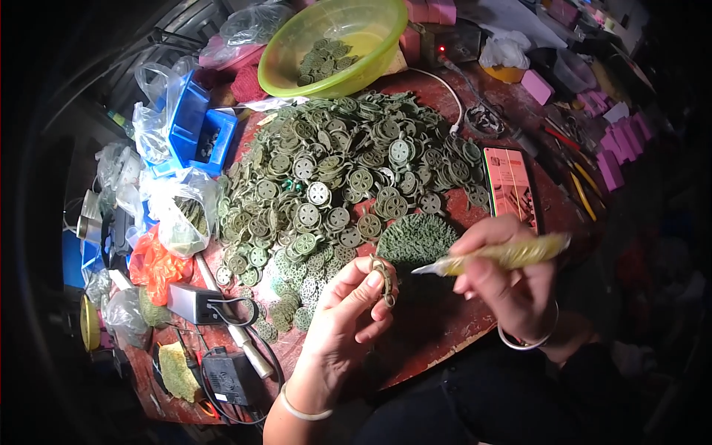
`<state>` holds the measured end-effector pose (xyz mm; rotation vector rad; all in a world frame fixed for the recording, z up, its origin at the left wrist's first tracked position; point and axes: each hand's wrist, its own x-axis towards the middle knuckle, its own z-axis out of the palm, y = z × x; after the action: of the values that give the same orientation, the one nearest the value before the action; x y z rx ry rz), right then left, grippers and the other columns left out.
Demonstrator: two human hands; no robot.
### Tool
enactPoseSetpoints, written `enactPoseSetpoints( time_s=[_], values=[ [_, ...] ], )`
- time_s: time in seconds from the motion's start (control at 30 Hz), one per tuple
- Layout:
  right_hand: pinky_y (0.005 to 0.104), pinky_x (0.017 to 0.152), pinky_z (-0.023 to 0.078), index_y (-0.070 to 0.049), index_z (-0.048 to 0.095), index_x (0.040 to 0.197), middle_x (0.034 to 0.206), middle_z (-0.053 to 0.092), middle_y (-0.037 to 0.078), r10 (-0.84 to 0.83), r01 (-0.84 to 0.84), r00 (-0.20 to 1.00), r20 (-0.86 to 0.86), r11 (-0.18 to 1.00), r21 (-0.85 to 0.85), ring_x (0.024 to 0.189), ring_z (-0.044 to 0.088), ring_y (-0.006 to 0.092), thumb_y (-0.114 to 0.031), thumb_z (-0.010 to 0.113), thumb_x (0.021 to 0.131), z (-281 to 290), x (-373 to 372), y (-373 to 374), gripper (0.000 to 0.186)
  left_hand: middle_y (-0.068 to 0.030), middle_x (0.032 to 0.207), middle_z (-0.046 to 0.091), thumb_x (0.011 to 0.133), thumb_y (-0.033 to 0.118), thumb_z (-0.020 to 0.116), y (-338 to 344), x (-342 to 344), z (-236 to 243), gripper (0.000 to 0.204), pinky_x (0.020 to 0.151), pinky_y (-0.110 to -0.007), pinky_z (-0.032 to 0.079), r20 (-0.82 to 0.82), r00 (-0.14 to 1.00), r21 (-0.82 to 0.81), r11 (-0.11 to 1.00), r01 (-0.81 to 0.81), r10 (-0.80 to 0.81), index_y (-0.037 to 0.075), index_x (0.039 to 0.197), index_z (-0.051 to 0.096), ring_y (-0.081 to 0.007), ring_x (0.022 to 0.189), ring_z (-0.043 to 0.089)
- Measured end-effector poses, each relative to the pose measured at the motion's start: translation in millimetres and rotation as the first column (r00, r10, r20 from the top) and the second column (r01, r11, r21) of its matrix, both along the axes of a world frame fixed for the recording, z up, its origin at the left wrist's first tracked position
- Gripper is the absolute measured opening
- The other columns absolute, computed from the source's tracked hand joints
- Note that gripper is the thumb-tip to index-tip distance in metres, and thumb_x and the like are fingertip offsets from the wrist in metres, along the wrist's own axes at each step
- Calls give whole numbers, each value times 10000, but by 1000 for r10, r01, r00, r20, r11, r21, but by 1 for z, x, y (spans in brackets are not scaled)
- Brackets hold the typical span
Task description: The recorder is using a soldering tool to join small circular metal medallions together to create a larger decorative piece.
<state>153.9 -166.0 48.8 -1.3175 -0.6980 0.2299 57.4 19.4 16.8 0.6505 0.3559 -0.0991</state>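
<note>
My left hand (348, 311) pinches a small bronze-green metal piece (384, 285) with a ring at its lower end, held edge-on near the table's front. In my right hand (512, 289) is a soft tube of yellow paste (526, 252), its narrow pale tip pointing left, a little to the right of the piece and apart from it. Behind both hands lies a mottled green, rough-textured pad (415, 239). Beyond that spreads a large heap of round, pierced metal pendants (334, 163), with thinner lattice discs at its lower left.
A red table (445, 341) carries a yellow basin (371, 30) of pendants, blue bins (208, 141), plastic bags (185, 208), power boxes (226, 374) and a rod at left. At right are a phone (510, 185), pliers (582, 193), a soldering iron (523, 141) and pink blocks (608, 159).
</note>
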Motion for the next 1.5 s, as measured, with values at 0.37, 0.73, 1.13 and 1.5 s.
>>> enactPoseSetpoints(
  time_s=[0.37, 0.73, 1.13, 1.5],
  values=[
    [271, 630, 512, 29, 624, 1039, 923, 677, 104, 63, -36, 971, 229, 992, -120, 739, 672, 156, -43, 667, 912, -11, -3, 10, 152, -23, 794, 523, 1005, 136, 541, 0, -1, 2, 127, 420, -153, 287, -17, 1000, -2, 1000, 14, -14, 30, 1071, 564, -46, 615, 438],
    [271, 669, 518, 49, 632, 1028, 943, 656, 112, 62, -55, 993, 104, 996, -70, 780, 661, 148, -21, 621, 939, -8, -2, 6, 114, -23, 837, 541, 1000, 139, 547, 1, -2, 1, 106, 472, -168, 298, 16, 999, -14, 999, 39, -38, 68, 1077, 564, -52, 609, 418],
    [274, 514, 479, 8, 627, 1029, 799, 664, 98, 7, 85, 733, 680, 991, -102, 589, 618, 172, -79, 705, 869, -6, 2, 14, 199, 22, 831, 551, 992, 134, 570, -4, -3, -4, 104, 508, -175, 296, 18, 1000, 206, 979, -11, 7, 75, 1077, 578, -45, 598, 395],
    [316, 625, 523, -4, 626, 1059, 923, 647, 98, 122, -64, 899, 420, 987, -151, 756, 669, 238, -40, 708, 871, -8, 5, 6, 209, -37, 865, 544, 1004, 135, 534, 1, -2, 0, 66, 506, -183, 326, -27, 999, 15, 1000, -22, 23, 77, 1033, 553, -61, 623, 417]
  ],
)
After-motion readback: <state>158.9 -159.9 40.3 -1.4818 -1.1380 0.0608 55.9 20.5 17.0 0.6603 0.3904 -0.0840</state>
